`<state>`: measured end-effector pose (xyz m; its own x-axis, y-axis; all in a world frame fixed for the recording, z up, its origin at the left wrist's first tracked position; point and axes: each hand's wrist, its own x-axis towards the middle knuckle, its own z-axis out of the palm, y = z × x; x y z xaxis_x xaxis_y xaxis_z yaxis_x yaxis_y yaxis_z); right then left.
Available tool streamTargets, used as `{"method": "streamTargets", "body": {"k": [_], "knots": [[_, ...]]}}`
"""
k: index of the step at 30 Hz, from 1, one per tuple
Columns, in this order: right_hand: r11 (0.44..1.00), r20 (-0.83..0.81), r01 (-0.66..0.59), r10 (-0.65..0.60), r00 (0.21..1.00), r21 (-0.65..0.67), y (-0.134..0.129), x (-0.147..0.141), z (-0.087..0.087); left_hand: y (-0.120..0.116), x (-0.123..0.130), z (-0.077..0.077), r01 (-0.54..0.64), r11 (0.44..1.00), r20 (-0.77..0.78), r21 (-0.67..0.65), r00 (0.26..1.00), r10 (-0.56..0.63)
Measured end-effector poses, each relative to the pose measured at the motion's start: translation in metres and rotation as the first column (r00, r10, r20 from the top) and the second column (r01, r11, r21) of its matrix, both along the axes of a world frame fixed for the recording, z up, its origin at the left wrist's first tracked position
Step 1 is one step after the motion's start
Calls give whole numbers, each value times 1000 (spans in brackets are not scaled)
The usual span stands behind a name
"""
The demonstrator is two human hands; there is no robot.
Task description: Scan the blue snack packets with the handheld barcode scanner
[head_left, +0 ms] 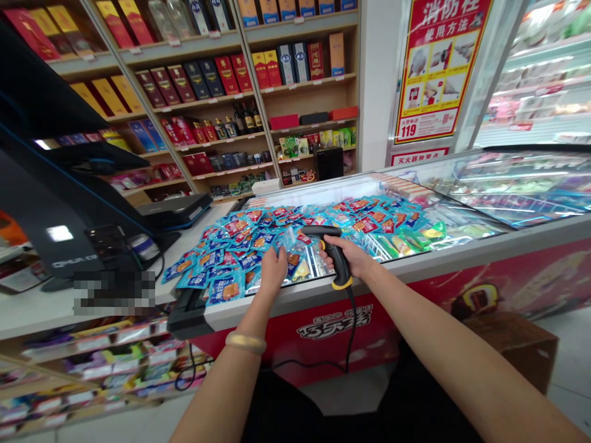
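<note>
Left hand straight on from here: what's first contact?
Beyond the held packet, the left hand would likely meet the blue packets spread on the freezer; gap unclear from one view.

Snack packets (235, 227) lie spread across the glass top of a chest freezer (438, 258), from its left end past its middle. The person's left hand (273, 271) is among them near the front edge; to its right, the right hand (353, 255) has a barcode scanner (340, 266) over that edge, its cable (353, 320) hanging before the freezer's front. Left of the freezer, a checkout terminal (69, 203) stands on a counter (28, 314). Behind are shelves (305, 24) bearing boxes (235, 72), with a fire-hydrant poster (436, 74) to their right. A carton (517, 351) sits on the floor, before the freezer, at right.
</note>
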<state>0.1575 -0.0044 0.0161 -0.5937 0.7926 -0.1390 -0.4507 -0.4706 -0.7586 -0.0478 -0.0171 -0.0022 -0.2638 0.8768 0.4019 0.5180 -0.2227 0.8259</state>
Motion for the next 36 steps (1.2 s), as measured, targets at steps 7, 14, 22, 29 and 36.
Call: {"method": "streamTargets", "body": {"k": [7,14,22,29,36], "knots": [[967,-91,244,-250,964,-69,10,50,1,7,67,23,212,977,-560,19,812,-165],[880,-23,457,-464,886,-130,17,125,6,42,168,16,337,929,-681,-151,646,-345],[871,-148,459,-484,862,-176,23,136,1,58,211,3,244,894,-704,-375,553,-446],[870,-109,471,-487,866,-147,20,134,1,51,198,13,239,927,-687,-291,622,-376],[900,-142,409,-429,892,-150,5,98,4,10,100,21,37,999,-721,16,693,-14]]}}
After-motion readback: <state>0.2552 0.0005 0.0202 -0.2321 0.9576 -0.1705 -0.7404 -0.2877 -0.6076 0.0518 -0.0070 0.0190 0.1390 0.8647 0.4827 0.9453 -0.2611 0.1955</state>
